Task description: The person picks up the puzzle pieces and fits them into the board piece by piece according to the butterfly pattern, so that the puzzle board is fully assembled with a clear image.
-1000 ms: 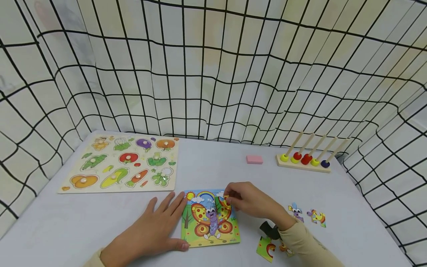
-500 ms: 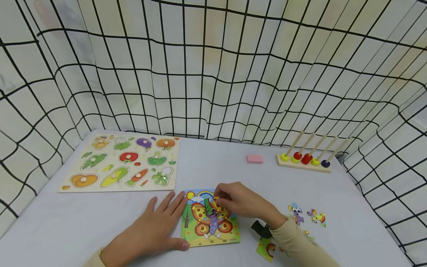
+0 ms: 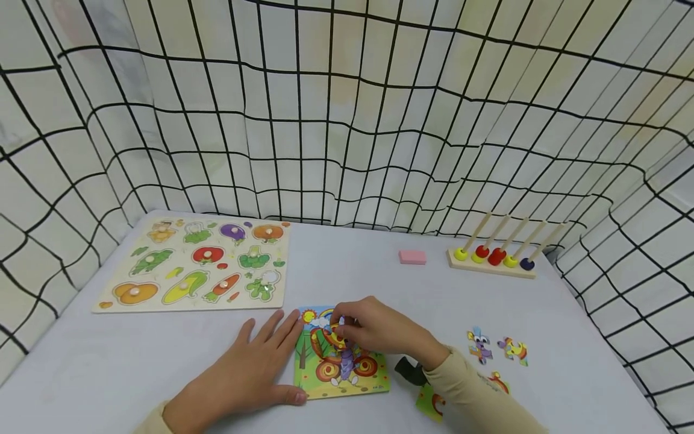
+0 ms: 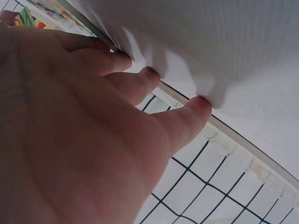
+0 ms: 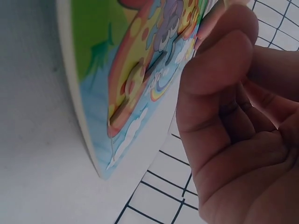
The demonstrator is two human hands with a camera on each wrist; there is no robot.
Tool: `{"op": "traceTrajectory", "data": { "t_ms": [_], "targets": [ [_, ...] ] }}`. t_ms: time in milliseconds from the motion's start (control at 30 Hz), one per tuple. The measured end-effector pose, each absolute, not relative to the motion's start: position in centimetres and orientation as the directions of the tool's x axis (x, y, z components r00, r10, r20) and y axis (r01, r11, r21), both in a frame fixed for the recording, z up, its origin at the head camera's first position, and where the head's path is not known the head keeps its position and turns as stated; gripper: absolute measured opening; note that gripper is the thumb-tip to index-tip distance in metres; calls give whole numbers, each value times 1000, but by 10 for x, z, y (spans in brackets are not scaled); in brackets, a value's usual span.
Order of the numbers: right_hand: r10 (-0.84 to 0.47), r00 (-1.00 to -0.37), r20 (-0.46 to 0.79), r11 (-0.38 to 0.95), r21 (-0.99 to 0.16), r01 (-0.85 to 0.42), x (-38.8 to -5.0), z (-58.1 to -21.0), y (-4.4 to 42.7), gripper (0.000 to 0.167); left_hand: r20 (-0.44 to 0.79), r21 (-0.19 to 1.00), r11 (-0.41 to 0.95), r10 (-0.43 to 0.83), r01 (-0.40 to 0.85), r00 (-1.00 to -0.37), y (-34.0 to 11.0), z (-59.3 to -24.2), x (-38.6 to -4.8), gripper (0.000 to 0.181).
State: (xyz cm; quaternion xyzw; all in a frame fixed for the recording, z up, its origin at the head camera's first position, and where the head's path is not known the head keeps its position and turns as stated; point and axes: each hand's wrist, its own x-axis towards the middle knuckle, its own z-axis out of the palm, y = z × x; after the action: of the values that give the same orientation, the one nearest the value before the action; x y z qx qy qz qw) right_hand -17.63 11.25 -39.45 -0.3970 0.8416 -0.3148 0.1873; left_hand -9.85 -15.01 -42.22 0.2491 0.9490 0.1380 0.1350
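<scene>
A white table (image 3: pixel 336 259) stands before a pale backdrop crossed by black netting (image 3: pixel 297 72). Since a second ago, the right hand (image 3: pixel 374 328) has moved leftward over the butterfly puzzle board (image 3: pixel 320 389), from its upper right corner to its upper middle, carrying a puzzle piece (image 3: pixel 337 342) pinched between thumb and fingers; the piece is partly hidden. The left hand (image 3: pixel 260 364) has stayed put, fingers spread along the board's left edge, thumb at the near corner. The right forearm slants in from the lower right, wrist just off the board. Beside its sleeve (image 3: pixel 474 398) lie loose pieces: a blue-and-purple one (image 3: pixel 479 345), a yellow one (image 3: pixel 513 351) and others partly covered. Farther out are a pink block (image 3: pixel 412 257), a pegged bead stand (image 3: pixel 490 269) at the far right and a vegetable board (image 3: pixel 181 250) at the far left.
</scene>
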Motion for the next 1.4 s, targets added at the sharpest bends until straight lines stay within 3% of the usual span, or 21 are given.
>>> {"op": "traceTrajectory", "data": {
  "t_ms": [667, 1100, 1400],
  "targets": [
    [-755, -612, -237, 588, -657, -471, -174, -392, 90, 18, -186, 326, 835, 516, 443, -836, -150, -423, -99, 123],
    [-723, -655, -221, 623, -618, -480, -170, -397, 81, 12, -184, 333, 836, 512, 436, -839, -150, -425, -99, 122],
    [-622, -741, -254, 692, -620, -369, -164, -396, 75, 5, -176, 337, 834, 512, 437, -841, -151, -424, -98, 122]
  ]
}}
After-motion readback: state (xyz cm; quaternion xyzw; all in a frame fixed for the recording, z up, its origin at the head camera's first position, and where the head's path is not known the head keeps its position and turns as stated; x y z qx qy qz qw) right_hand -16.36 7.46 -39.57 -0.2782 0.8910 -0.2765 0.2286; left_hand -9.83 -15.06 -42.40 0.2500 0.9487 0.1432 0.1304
